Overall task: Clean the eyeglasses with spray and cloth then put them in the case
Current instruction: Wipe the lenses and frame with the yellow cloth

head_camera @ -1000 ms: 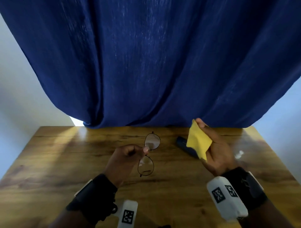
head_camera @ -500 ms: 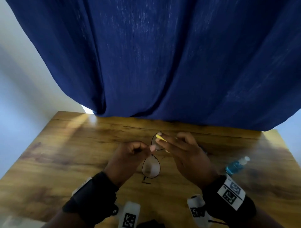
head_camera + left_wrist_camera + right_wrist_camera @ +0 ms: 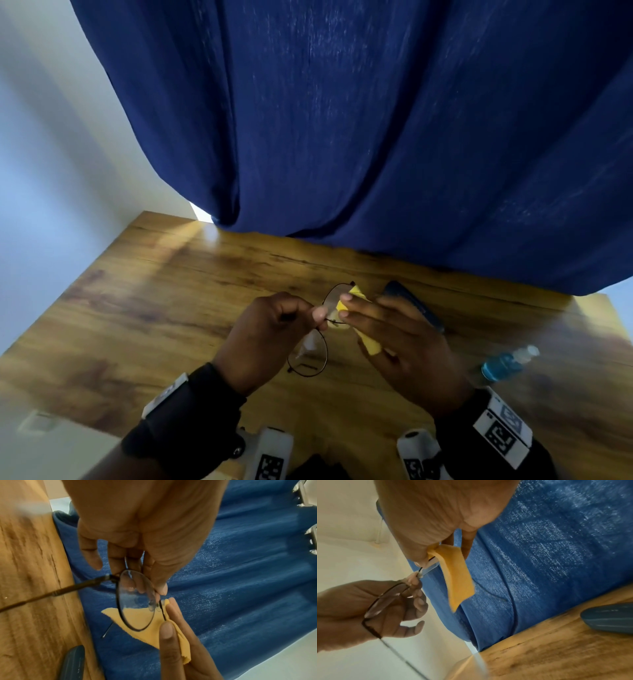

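Eyeglasses [image 3: 310, 337]: thin dark round frame, held above the table [image 3: 144, 308], pinched at the bridge by the left hand [image 3: 265, 337]. Yellow cloth [image 3: 363, 329]: folded round the far lens, pinched between the thumb and fingers of the right hand [image 3: 407, 353]. Dark blue case [image 3: 412, 306]: lying on the table beyond the hands. Spray bottle [image 3: 507, 365]: blue, lying at right. Blue curtain [image 3: 342, 120]: behind the table.

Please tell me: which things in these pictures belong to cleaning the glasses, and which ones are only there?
For the job:
- eyeglasses, pinched by the left hand
- yellow cloth, held in the right hand
- spray bottle
- dark glasses case

Only there:
- blue curtain
- wooden table
- wall
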{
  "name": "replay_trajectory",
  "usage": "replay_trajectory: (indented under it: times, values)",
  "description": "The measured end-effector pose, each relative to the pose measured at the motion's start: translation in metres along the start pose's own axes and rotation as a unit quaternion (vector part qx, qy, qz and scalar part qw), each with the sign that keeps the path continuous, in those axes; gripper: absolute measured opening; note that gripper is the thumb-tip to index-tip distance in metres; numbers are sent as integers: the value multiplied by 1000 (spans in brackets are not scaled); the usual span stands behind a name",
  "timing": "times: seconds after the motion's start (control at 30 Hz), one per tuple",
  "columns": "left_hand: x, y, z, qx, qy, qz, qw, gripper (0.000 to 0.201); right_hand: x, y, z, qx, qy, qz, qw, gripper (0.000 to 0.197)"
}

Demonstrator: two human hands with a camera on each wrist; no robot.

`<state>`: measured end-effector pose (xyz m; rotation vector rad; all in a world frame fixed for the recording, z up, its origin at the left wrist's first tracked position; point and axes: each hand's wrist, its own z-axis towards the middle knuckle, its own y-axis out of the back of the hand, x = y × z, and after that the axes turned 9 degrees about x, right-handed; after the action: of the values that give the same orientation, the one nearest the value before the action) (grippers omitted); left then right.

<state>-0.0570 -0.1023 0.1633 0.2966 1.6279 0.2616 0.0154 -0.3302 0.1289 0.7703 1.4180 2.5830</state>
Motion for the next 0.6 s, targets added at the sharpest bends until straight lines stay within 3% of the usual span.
replay_trajectory:
  times: [0.1,0.27,0.37,0.5,0.6]
  values:
    - [-1,14,5,16,-10,17,1000,29,8,3,12,-75,-41,25,996,27]
    - [0,45,18,46,-47,54,996,21,27,1,28,-46,-37,-23,998,29]
    - [0,60,23,79,-58,62,993,15,30,3,49,-88,-100,-31,991,34]
    - [8,76,32,100,-59,23,993,11,50,-8,73,-161,-122,-30,979,27]
    - [10,89,34,105,-76,25,991,12,64,-17,76,-130,-119,-73,982,27]
